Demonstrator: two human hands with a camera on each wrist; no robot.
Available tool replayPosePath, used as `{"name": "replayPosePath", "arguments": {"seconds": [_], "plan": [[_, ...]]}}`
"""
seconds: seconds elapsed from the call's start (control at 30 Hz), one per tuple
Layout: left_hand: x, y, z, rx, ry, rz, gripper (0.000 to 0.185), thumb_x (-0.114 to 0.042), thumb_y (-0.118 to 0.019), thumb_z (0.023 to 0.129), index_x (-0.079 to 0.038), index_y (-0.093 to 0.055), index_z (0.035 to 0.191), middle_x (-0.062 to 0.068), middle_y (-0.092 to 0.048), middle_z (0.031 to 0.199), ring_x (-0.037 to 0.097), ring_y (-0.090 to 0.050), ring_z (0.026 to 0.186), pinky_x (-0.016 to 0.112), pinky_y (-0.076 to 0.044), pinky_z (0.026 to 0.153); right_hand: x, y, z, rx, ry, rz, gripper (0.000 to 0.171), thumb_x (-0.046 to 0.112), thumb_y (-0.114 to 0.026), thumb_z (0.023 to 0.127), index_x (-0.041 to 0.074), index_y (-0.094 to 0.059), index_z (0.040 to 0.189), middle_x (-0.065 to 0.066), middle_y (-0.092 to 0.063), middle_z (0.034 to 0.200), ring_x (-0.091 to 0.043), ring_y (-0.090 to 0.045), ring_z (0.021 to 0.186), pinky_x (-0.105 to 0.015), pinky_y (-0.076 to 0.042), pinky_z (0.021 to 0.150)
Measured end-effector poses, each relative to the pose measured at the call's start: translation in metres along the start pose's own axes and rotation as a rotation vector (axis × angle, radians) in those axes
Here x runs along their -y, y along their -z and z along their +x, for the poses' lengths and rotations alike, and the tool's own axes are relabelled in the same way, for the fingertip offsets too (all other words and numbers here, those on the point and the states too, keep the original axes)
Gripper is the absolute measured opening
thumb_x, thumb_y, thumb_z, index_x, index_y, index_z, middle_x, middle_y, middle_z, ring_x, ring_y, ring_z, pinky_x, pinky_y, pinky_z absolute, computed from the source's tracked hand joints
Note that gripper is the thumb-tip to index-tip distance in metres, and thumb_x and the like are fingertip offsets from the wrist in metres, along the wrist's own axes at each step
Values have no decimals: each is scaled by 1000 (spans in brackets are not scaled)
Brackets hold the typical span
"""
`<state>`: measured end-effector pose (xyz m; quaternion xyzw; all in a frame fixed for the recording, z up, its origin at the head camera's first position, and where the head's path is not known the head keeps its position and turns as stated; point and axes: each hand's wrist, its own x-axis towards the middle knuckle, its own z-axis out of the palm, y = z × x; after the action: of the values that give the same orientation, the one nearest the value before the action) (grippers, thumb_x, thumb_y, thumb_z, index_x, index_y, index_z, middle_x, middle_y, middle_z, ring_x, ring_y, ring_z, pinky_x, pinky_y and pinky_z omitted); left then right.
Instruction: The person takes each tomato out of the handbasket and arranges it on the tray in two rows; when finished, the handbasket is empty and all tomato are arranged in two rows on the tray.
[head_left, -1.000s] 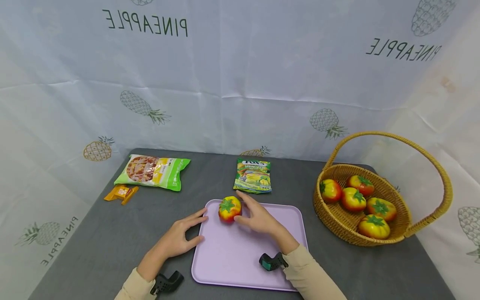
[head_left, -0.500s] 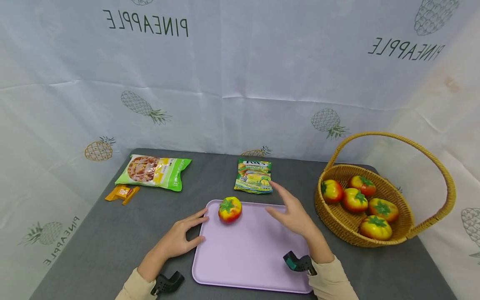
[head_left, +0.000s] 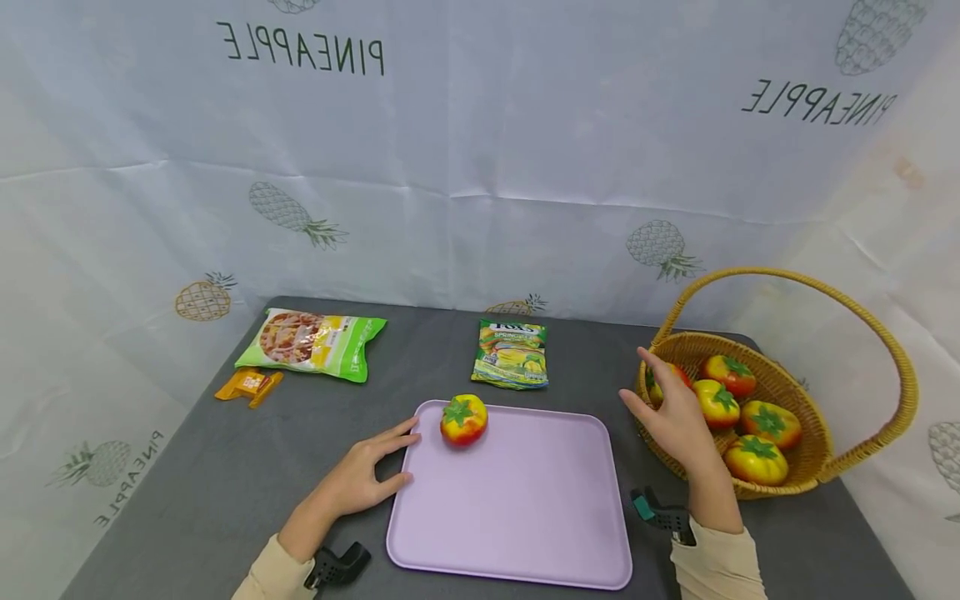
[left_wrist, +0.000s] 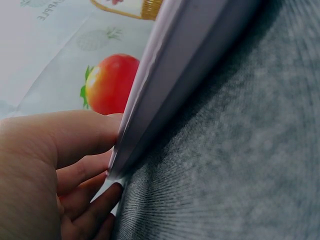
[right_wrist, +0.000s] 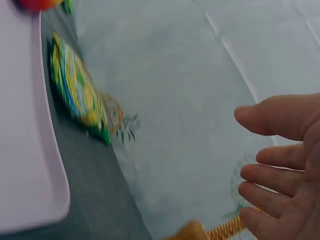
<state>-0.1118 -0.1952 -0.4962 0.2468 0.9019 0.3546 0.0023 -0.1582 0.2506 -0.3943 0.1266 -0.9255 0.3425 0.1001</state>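
Note:
My left hand (head_left: 358, 479) touches the left rim of a lilac tray (head_left: 517, 500) with thumb and fingertips, fingers fairly straight. In the left wrist view the thumb meets the raised rim. On the tray's far left corner sits a red-and-yellow persimmon (head_left: 463, 420) with a green leafy cap. My right hand (head_left: 678, 421), fingers spread and holding nothing, hovers at the near left side of a wicker basket (head_left: 675, 467), overlapping its rim in the head view. Several similar persimmons (head_left: 757, 460) lie in the basket; the leftmost is partly hidden behind the hand.
Behind the tray lies a green-and-yellow Fox's candy bag (head_left: 510, 354). At the back left are a green-and-white food packet (head_left: 311, 343) and a small orange wrapped snack (head_left: 249, 385). The basket's tall handle (head_left: 795, 279) arches over it. A pineapple-print curtain (head_left: 450, 150) hangs behind the grey table (head_left: 315, 425).
My right hand has moved away from the persimmon on the tray, rightward across to the basket. The persimmon stays in the tray's far left corner. My left hand stays at the rim.

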Motion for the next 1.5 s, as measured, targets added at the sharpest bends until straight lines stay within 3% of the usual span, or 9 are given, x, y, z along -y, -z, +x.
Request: {"name": "replayPosePath", "arguments": {"seconds": [0.23,0.47,0.63,0.83,1.17,1.5], "plan": [[2,2,0,-14,-17,20,49,-24,-68,84,-18,-58,132,-2,-43,148,21,-46,132,49,-42,102,-28,21,4,13,-148,-91,69,26,-56,95,-3,-22,148,-34,-29,145,-55,-33,126,-70,-29,98],[1,0,0,-19,-44,22,49,-24,-69,83,-17,-59,131,-1,-45,147,22,-47,131,48,-43,102,-47,20,9,104,-230,-138,73,14,-57,90,-11,-18,145,-39,-26,143,-57,-29,126,-69,-26,101],[1,-3,-1,-43,-83,29,49,-23,-70,82,-17,-60,130,1,-46,145,24,-49,129,49,-44,100,-53,14,11,155,-239,-178,77,10,-60,86,-14,-17,144,-40,-24,143,-57,-26,128,-68,-24,103],[1,-1,0,-10,-20,3,49,-24,-69,83,-18,-58,131,-2,-43,148,21,-46,132,49,-42,102,-51,11,17,186,-214,-228,76,5,-62,83,-19,-20,141,-42,-22,143,-58,-20,131,-67,-19,107],[1,0,0,-3,3,1,49,-25,-68,84,-18,-58,132,-3,-42,148,21,-44,133,49,-41,103,-55,3,21,128,-191,-332,71,-1,-64,80,-19,-27,138,-41,-30,138,-56,-30,125,-66,-25,105],[1,-1,1,-19,-33,15,49,-24,-69,83,-17,-59,131,0,-44,147,23,-47,131,50,-43,101,-53,5,16,86,-233,-324,69,4,-65,82,-17,-29,138,-40,-31,135,-56,-32,121,-67,-28,102]]}}
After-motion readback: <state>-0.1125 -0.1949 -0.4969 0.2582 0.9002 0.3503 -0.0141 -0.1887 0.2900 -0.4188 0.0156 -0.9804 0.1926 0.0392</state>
